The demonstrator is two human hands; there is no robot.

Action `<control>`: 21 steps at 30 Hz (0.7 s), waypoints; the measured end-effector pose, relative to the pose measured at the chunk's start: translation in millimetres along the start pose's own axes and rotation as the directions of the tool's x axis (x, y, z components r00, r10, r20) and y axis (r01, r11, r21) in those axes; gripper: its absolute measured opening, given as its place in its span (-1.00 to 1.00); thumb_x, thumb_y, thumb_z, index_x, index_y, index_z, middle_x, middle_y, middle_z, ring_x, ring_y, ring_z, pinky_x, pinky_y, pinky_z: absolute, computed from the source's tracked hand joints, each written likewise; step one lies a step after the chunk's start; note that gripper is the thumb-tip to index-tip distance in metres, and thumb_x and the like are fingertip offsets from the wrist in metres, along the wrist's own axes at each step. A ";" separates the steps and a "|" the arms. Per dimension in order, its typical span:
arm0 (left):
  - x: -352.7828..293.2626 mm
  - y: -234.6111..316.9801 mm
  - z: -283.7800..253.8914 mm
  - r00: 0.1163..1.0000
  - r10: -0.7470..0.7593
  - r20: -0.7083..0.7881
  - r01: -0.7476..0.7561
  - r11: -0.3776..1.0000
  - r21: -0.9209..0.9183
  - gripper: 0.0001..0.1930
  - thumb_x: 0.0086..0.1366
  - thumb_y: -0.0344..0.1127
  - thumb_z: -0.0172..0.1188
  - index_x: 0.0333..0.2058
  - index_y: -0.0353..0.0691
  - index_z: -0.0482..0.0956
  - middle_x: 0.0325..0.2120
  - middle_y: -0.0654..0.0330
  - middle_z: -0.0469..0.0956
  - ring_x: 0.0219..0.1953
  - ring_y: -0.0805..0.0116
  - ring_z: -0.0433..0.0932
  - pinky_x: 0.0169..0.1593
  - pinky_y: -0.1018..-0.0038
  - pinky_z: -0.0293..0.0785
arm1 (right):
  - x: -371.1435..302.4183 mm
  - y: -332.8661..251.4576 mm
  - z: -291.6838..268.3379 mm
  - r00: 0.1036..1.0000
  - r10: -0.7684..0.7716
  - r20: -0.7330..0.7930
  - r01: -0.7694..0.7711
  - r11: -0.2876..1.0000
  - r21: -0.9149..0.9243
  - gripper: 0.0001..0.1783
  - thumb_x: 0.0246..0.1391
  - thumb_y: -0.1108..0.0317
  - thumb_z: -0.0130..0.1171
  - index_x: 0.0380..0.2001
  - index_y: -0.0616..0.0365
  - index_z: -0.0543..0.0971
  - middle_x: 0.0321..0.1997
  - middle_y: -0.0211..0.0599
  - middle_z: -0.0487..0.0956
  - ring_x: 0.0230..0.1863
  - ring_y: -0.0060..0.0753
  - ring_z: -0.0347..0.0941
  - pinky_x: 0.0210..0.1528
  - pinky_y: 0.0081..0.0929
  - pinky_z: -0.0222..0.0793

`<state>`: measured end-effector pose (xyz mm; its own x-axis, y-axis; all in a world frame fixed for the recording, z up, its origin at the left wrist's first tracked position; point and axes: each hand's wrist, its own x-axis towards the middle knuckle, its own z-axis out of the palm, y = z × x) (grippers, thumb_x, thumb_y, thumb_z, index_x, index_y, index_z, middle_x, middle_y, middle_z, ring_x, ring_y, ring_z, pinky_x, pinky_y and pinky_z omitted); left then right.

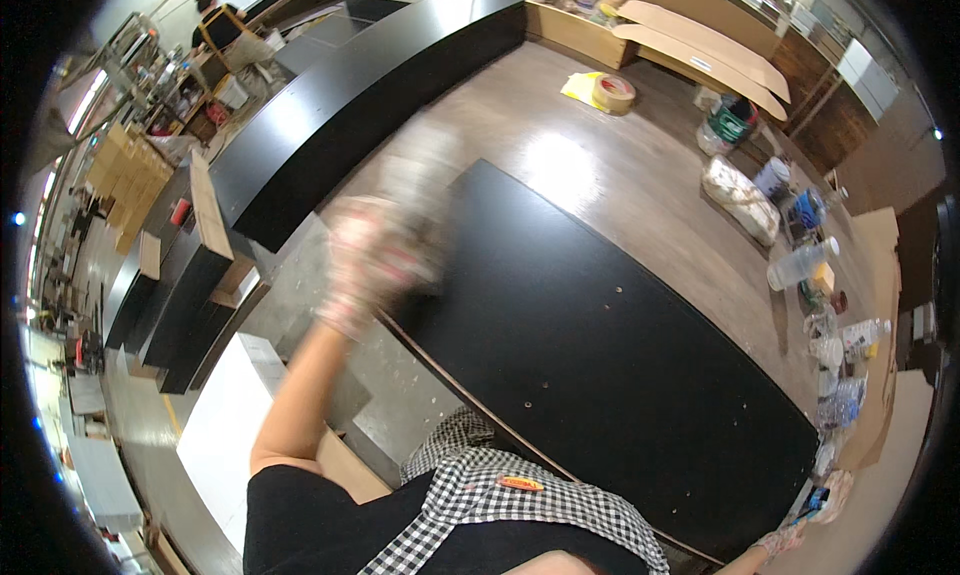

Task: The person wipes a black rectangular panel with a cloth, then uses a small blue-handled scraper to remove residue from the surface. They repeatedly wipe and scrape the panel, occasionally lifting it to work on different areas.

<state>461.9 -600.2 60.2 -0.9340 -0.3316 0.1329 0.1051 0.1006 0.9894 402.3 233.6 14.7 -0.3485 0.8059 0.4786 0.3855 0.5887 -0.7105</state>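
A large black panel point(560, 335) with several small holes lies flat in front of me. My left hand point(358, 260), in a pale work glove, is over the panel's left end, smeared by motion. It grips a whitish bundle point(422, 170) that looks like a cloth, also blurred. At the panel's near right corner, my right hand point(832, 497), gloved too, is partly cut by the dark rim. Its fingers close around a small blue-and-black object point(815, 502) whose kind I cannot make out.
The panel rests on a brown worktable point(640, 230). Along the right stand plastic bottles point(800, 265), a whitish lumpy bag point(740, 197) and cardboard. Farther off lie a tape roll point(613, 93) and a long black piece point(360, 105). A person point(220, 30) is at the far left.
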 end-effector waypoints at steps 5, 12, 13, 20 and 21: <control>-63.7 -38.1 131.0 0.813 0.275 0.513 -0.582 0.368 0.725 -0.39 0.19 -0.11 0.08 0.24 -0.09 0.30 0.30 0.05 0.17 0.37 0.10 0.08 0.40 0.10 -0.09 | -7.2 -18.9 12.1 0.999 -0.042 -0.006 0.042 0.999 -0.025 -0.32 0.18 -0.01 0.11 0.15 0.37 0.36 0.18 0.10 0.41 0.13 -0.02 0.37 0.21 -0.26 0.24; 20.8 -49.3 -154.8 0.930 0.210 -0.300 0.340 -0.195 0.920 -0.85 0.18 -0.42 0.01 -0.30 -0.25 0.53 -0.41 0.10 0.54 -0.35 0.23 0.51 -0.24 0.31 0.46 | -5.0 -21.3 17.0 0.998 -0.060 0.013 0.060 0.998 -0.006 -0.31 0.18 -0.01 0.12 0.17 0.36 0.35 0.19 0.10 0.40 0.14 -0.01 0.37 0.21 -0.25 0.23; 31.7 -21.9 -173.5 0.800 0.260 -0.541 0.531 0.113 0.840 -0.85 0.24 -0.41 -0.02 -0.28 -0.27 0.52 -0.43 0.09 0.52 -0.36 0.25 0.49 -0.20 0.34 0.44 | -2.5 -17.4 17.8 0.999 -0.038 -0.002 0.038 0.999 -0.005 -0.31 0.18 -0.01 0.12 0.17 0.36 0.35 0.20 0.10 0.40 0.14 -0.01 0.37 0.22 -0.25 0.23; 44.1 -6.6 -6.1 0.985 0.171 -0.012 -0.073 0.482 0.873 -0.54 0.26 -0.25 0.04 0.13 -0.22 0.35 0.12 0.05 0.37 0.15 0.11 0.37 0.17 0.23 0.31 | 16.6 13.5 2.4 0.998 0.035 0.055 -0.038 0.998 0.046 -0.30 0.18 -0.01 0.12 0.18 0.35 0.34 0.21 0.10 0.39 0.15 0.00 0.37 0.22 -0.24 0.23; 34.6 -30.3 34.8 0.940 0.206 0.271 -0.299 0.120 0.947 -0.48 0.24 -0.19 0.08 0.17 -0.20 0.33 0.19 0.00 0.30 0.25 0.02 0.26 0.29 0.15 0.16 | 15.7 14.3 -1.0 0.996 0.061 0.072 -0.065 0.996 0.053 -0.29 0.18 -0.01 0.12 0.18 0.35 0.34 0.21 0.10 0.39 0.15 0.00 0.37 0.22 -0.24 0.23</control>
<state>414.5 -582.0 32.8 -0.9490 -0.0368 0.3132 -0.0310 0.9992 0.0235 403.1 254.7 12.5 -0.3851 0.8335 0.3963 0.3611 0.5313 -0.7664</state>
